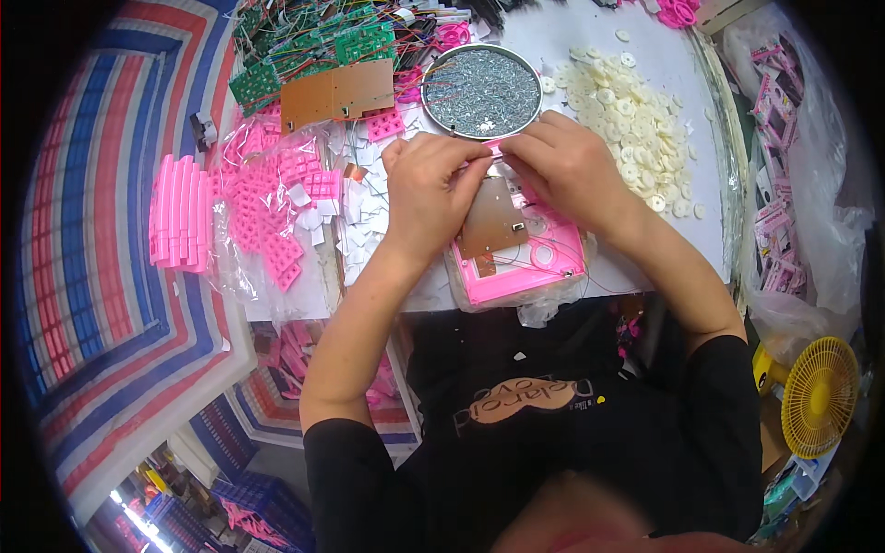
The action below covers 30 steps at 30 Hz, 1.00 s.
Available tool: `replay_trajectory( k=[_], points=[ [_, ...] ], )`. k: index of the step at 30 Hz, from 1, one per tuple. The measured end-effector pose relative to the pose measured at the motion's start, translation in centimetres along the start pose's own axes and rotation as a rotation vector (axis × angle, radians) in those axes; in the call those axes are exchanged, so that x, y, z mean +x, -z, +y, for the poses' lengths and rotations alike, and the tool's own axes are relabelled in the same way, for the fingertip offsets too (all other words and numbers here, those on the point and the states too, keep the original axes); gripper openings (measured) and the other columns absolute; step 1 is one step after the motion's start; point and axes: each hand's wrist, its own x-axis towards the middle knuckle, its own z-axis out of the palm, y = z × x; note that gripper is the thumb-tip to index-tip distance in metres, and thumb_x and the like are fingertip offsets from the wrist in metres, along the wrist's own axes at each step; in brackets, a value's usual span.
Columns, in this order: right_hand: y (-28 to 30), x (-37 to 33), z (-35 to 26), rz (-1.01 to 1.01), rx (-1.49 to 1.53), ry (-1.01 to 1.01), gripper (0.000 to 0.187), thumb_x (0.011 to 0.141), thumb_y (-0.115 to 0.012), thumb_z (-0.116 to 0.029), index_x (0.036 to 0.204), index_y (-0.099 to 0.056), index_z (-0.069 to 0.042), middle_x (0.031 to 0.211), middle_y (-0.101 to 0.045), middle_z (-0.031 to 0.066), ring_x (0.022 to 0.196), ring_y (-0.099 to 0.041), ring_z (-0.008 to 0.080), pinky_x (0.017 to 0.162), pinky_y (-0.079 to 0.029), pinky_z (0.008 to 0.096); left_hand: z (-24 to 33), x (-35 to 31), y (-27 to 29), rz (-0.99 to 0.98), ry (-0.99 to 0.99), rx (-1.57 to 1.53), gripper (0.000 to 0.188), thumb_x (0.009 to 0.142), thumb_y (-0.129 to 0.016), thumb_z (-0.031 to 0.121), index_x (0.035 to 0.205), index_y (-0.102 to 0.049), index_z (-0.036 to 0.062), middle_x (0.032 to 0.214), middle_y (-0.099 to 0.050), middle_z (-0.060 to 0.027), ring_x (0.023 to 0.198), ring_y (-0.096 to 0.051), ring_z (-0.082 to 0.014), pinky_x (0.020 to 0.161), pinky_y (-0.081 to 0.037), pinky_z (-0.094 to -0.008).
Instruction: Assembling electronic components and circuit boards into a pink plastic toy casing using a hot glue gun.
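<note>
A pink plastic toy housing (498, 288) lies open side up at the table's front edge, on clear plastic wrap. Over its left half rests a brown circuit board (493, 217), and thin wires run across its right side. My left hand (431, 189) and my right hand (573, 170) meet at the housing's far edge, fingertips pinched close together. Between the fingertips shows a small pink plastic part (495, 147); whether it is separate from the housing I cannot tell. The fingers partly cover that far edge.
Just beyond my hands stands a round tray (539, 101) of small screws. Cream plastic discs (636, 138) are heaped on the right. Green circuit boards (364, 41), pink keypads (263, 212), white paper pieces (364, 226) and long pink strips (180, 217) cover the left. A yellow fan (819, 398) is at lower right.
</note>
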Motion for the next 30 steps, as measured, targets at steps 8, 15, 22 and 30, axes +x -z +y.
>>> replay_trajectory(
  k=[8,15,22,30],
  points=[
    [0.0,0.2,-1.2,-0.192,-0.121,-0.054,0.01,0.074,-0.07,-0.011,0.083,-0.067,-0.007,0.083,-0.064,0.0075,0.086,-0.062,0.0278,0.073,-0.053,0.0384,0.5,-0.2,-0.4,-0.028,0.091,0.03,0.006,0.086,-0.074,0.016,0.09,-0.074,0.0108,0.082,-0.07,-0.0018,0.078,-0.061,-0.0191,0.083,-0.036,-0.0384],
    [2.4,-0.7,-2.8,-0.39,-0.052,-0.116,0.01,0.073,-0.071,-0.011,0.082,-0.07,-0.007,0.092,-0.063,0.0097,0.094,-0.061,0.0285,0.076,-0.054,0.0373,0.7,0.6,0.3,-0.166,-0.091,0.159,0.008,0.086,-0.072,0.015,0.091,-0.068,0.0116,0.087,-0.065,-0.0005,0.09,-0.059,-0.0217,0.089,-0.032,-0.0438],
    [1.6,-0.9,-2.2,-0.293,-0.102,-0.149,0.015,0.072,-0.074,-0.012,0.083,-0.065,-0.007,0.093,-0.06,0.0075,0.093,-0.058,0.0279,0.075,-0.053,0.0383,0.0,0.4,-0.1,-0.165,-0.104,0.129,0.009,0.088,-0.071,0.016,0.094,-0.066,0.0109,0.091,-0.064,-0.0016,0.094,-0.057,-0.0228,0.091,-0.032,-0.0437],
    [0.9,-0.3,-2.5,-0.342,-0.243,0.212,0.013,0.075,-0.068,-0.016,0.085,-0.067,-0.007,0.1,-0.062,0.0062,0.103,-0.056,0.0253,0.093,-0.049,0.0403,0.2,-0.1,-0.4,-0.121,0.077,-0.025,0.005,0.088,-0.069,0.017,0.091,-0.068,0.0124,0.088,-0.065,-0.001,0.093,-0.057,-0.0244,0.086,-0.031,-0.0445]
  ],
)
